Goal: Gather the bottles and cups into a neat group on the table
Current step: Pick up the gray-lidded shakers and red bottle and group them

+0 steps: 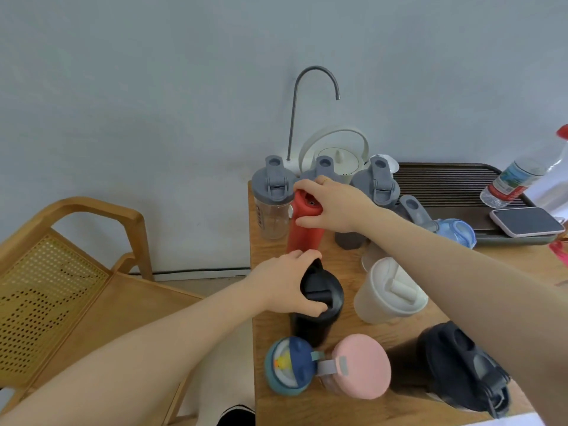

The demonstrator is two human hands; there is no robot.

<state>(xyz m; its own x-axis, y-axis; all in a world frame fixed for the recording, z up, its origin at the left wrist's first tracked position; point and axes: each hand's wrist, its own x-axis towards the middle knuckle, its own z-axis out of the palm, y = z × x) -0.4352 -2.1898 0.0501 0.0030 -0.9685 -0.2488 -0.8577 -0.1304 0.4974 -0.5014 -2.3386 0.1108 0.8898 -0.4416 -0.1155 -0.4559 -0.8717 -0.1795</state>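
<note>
Your right hand [333, 204] is clamped on the red bottle's [302, 232] cap, back-left of the table [270, 410]. Your left hand [284, 285] grips the black tumbler's [319, 305] lid, just in front. Slide both upright and low, not tipped; butt them against the 3 grey-lidded shakers [272, 199].

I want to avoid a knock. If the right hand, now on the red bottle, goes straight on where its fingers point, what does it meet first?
Probably the clear shaker bottle with the grey lid. The right hand grips the red bottle, fingers pointing left toward it. They look close, though depth is unclear.
</note>
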